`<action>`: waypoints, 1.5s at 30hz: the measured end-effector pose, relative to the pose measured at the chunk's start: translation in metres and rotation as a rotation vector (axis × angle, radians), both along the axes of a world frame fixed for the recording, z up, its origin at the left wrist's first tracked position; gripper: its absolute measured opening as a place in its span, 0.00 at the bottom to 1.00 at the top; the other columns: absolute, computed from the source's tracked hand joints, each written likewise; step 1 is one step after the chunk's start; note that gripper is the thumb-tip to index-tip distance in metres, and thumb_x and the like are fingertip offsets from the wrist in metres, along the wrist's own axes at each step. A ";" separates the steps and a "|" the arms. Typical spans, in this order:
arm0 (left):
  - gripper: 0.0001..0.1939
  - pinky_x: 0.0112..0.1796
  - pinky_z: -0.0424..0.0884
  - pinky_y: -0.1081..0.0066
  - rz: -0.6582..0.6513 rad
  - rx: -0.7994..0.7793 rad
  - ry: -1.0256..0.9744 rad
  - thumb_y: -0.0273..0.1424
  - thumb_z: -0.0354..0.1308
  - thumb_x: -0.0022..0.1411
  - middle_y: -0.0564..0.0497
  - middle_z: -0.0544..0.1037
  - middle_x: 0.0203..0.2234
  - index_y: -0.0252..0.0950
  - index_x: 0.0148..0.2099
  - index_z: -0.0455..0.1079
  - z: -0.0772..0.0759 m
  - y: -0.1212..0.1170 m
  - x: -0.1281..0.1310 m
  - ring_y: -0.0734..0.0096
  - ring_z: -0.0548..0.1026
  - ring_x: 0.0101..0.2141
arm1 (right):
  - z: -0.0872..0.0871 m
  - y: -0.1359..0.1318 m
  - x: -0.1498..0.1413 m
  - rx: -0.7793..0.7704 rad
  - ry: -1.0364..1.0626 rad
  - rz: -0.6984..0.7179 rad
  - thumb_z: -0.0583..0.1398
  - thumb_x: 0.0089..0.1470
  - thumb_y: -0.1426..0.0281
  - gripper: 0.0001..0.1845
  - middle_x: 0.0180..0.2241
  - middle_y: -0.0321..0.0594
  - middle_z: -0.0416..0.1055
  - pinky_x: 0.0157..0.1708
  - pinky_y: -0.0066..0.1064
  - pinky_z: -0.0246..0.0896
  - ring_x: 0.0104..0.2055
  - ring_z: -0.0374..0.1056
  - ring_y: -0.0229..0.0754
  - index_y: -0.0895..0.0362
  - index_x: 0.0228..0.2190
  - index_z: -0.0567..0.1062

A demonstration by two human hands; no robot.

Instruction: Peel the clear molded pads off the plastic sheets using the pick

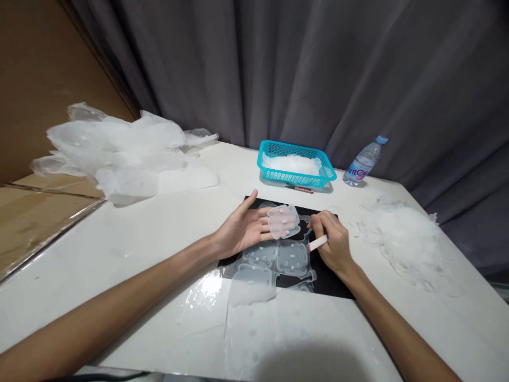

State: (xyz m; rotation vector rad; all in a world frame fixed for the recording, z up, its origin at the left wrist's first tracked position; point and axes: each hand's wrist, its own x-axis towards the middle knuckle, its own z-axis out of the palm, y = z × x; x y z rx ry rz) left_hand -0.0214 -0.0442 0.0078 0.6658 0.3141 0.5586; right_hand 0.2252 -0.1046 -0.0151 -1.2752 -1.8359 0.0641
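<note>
My left hand (pixel 244 228) is palm up, thumb raised and fingers stretched out. A thin, translucent plastic piece (pixel 283 222) with rounded corners and small raised marks lies across those fingers, held by the hand. Opposite it, my right hand (pixel 332 239) is closed around a short tool with a flat white handle (pixel 318 243); its working end is hidden. Beneath both hands lies a black mat (pixel 330 278). On the mat, a clear plastic sheet (pixel 254 289) bears more such moulded pieces, some joined by thin strips.
A turquoise basket (pixel 296 178) holding whitish plastic pieces stands at the back, a reddish-handled cutter (pixel 301 188) before it. Right of it is a water bottle (pixel 365 162). Translucent scraps (pixel 409 233) lie at right; crumpled plastic (pixel 127 148) is heaped left, beside cardboard (pixel 43 217).
</note>
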 end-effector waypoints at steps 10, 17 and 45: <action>0.43 0.64 0.64 0.53 -0.034 0.035 0.044 0.55 0.43 0.75 0.26 0.78 0.56 0.20 0.70 0.60 0.000 0.000 0.000 0.49 0.76 0.60 | -0.001 -0.001 -0.007 -0.246 0.117 0.030 0.51 0.73 0.58 0.19 0.31 0.39 0.75 0.39 0.35 0.63 0.35 0.72 0.45 0.52 0.39 0.77; 0.30 0.63 0.64 0.51 -0.060 0.189 0.169 0.50 0.55 0.73 0.33 0.82 0.53 0.28 0.60 0.74 0.003 -0.005 0.000 0.50 0.78 0.57 | -0.002 -0.004 -0.011 -0.399 0.372 0.115 0.65 0.62 0.55 0.14 0.30 0.36 0.76 0.29 0.32 0.59 0.27 0.65 0.39 0.53 0.38 0.78; 0.39 0.63 0.63 0.46 0.029 1.758 0.934 0.60 0.56 0.66 0.37 0.67 0.65 0.40 0.68 0.63 -0.010 0.010 -0.037 0.42 0.66 0.64 | 0.034 0.019 -0.033 -0.343 0.423 0.222 0.47 0.73 0.50 0.25 0.33 0.38 0.73 0.34 0.35 0.72 0.27 0.71 0.39 0.53 0.40 0.74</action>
